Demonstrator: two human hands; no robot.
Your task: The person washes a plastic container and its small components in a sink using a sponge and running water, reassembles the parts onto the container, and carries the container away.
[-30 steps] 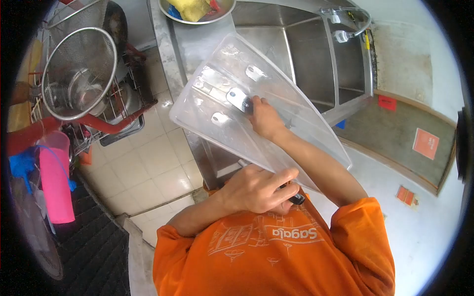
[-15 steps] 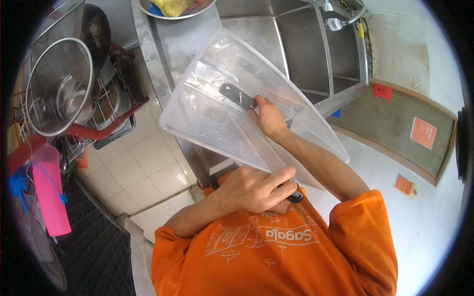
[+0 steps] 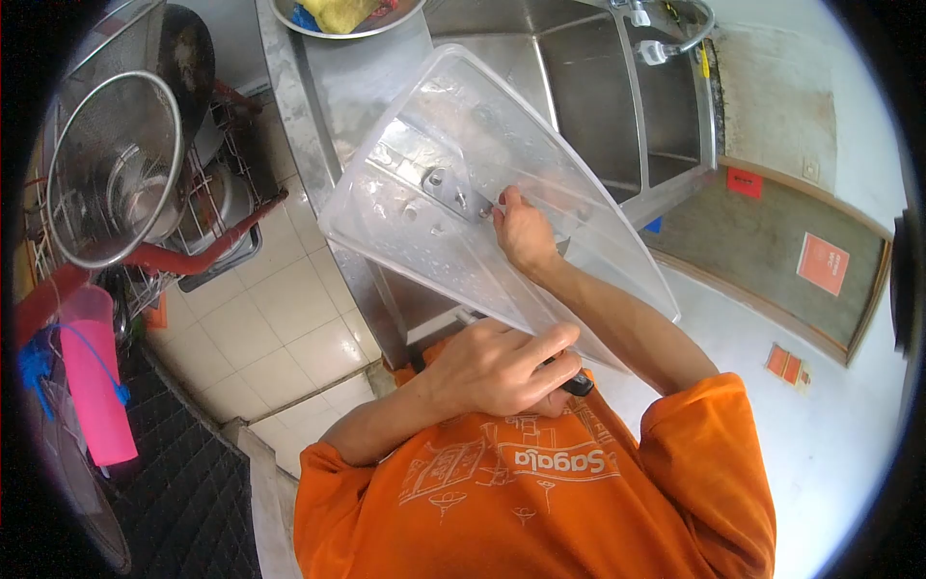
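A clear plastic bin [image 3: 386,217] is tilted in front of me, leaning over the metal counter and the sink. My right hand [image 3: 526,232] reaches over its inside, fingers pinched on one end of a flat grey strip [image 3: 479,204] with a round hole at its far end. Shine on the plastic makes the strip hard to read. Close to my chest, my left hand [image 3: 502,367] is closed at the bin's near rim. A shiny black handle [image 3: 579,385] sticks out between its fingers; the rest of that object is hidden.
A double steel sink [image 3: 588,106] with a tap [image 3: 666,48] lies beyond the bin. A metal bowl [image 3: 357,29] holds something yellow. At left are a wire strainer [image 3: 116,174], a rack with pans and a pink bottle [image 3: 101,386]. A framed board [image 3: 772,241] is on the right.
The bin has tipped slightly, its far corner rising a little. The grey strip lies at a different angle and shows more glare. My left hand has stayed almost still.
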